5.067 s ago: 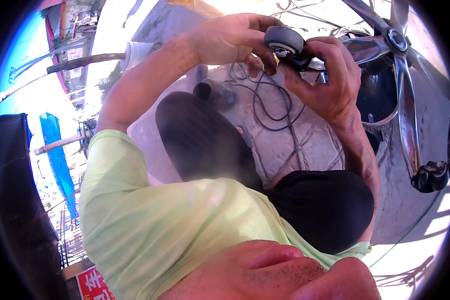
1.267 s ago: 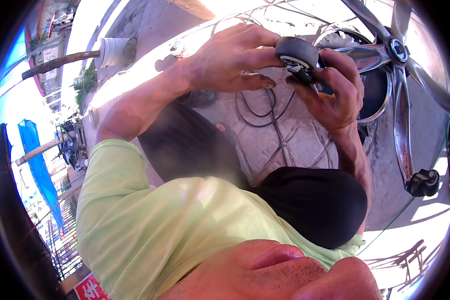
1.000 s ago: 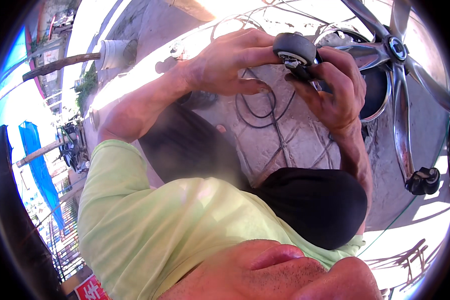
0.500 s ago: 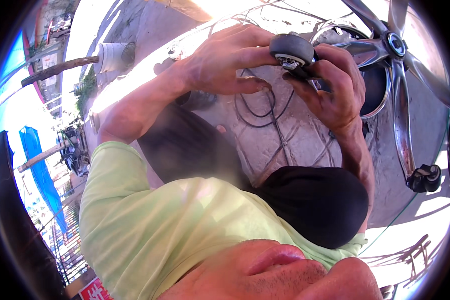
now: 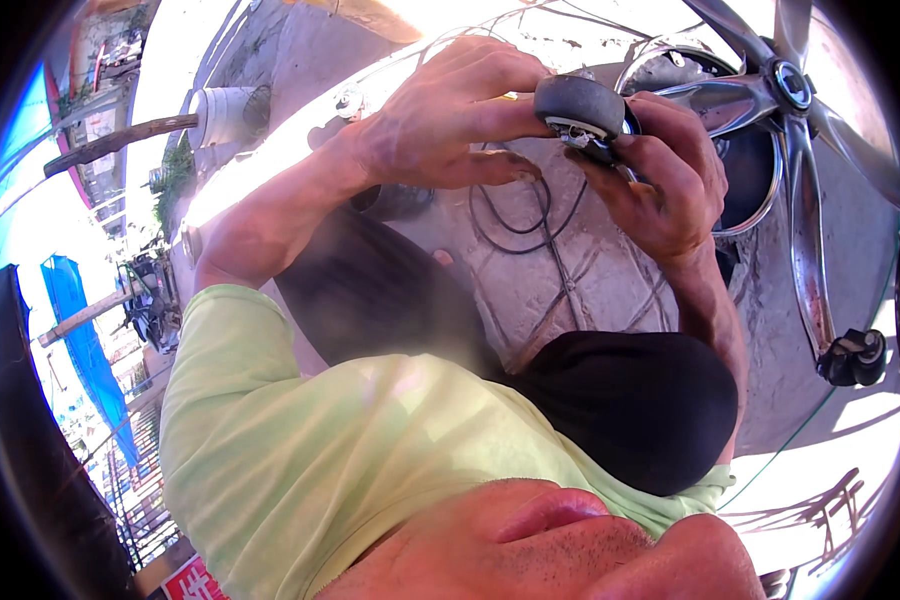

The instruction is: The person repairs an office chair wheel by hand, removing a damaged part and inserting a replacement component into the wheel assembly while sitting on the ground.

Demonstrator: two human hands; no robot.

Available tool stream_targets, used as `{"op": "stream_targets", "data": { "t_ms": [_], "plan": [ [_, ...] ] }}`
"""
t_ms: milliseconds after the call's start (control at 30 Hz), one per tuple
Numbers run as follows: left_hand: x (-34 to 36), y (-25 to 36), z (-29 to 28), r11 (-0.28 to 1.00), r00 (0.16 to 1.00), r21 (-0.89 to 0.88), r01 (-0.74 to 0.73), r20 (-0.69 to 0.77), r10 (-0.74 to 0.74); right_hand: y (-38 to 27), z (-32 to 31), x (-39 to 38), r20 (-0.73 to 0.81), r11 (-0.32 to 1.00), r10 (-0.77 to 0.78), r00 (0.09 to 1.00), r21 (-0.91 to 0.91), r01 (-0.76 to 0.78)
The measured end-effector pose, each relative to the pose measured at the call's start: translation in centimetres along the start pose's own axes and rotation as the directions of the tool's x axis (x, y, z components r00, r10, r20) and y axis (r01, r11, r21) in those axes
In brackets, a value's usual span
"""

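Observation:
A black caster wheel (image 5: 578, 106) with a pale hub is held up in front of me, its housing pinched by my right hand (image 5: 665, 175). Its fingers are curled and the thumb presses from below. From the left, my left hand (image 5: 460, 110) reaches over with its fingers stretched to the wheel's side. Its thumb hangs lower, apart from the wheel, and some fingertips are hidden behind it. Close to my right hand stands a shiny metal star-shaped chair base (image 5: 792, 88). One of its arms ends in another black caster (image 5: 852, 358).
A dark cable (image 5: 515, 248) lies looped on the concrete floor below my hands. Behind the chair base is a dark round part with a shiny rim (image 5: 755, 190). A white bucket (image 5: 232, 115) stands at the far left, near a wooden pole (image 5: 120, 142).
The caster wheel has shifted slightly left and down and is turned a little. My right hand has moved slightly with it. My left hand has barely moved.

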State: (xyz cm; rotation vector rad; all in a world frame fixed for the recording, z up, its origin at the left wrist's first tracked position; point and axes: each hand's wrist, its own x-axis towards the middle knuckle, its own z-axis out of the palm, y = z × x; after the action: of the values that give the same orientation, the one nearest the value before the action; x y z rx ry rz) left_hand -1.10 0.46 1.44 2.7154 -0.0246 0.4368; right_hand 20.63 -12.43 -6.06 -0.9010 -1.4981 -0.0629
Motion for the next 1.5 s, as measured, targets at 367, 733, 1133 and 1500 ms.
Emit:
{"op": "stream_targets", "data": {
  "t_ms": [367,733,1133,1500],
  "plan": [
    [0.3,0.6,-0.8,0.998,0.998,0.053,0.033,0.047,-0.035,-0.2,-0.6,1.5,0.088,1.0,-0.012,0.996,0.024,0.01],
    [-0.3,2.3,-0.4,0.964,0.972,-0.194,0.181,-0.115,-0.205,-0.2,-0.3,0.9,0.069,0.999,0.03,0.997,0.021,-0.032],
    [-0.1,1.9,0.6,0.669,0.862,-0.636,0.384,-0.012,-0.506,-0.8,-0.1,1.3,0.118,0.996,0.08,0.99,-0.044,-0.075],
    [-1.5,0.0,0.2,0.652,0.895,-0.633,0.418,0.166,-0.413,-1.2,-2.0,3.1,0.394,0.929,0.174,0.902,-0.368,-0.019]
  ]
}}
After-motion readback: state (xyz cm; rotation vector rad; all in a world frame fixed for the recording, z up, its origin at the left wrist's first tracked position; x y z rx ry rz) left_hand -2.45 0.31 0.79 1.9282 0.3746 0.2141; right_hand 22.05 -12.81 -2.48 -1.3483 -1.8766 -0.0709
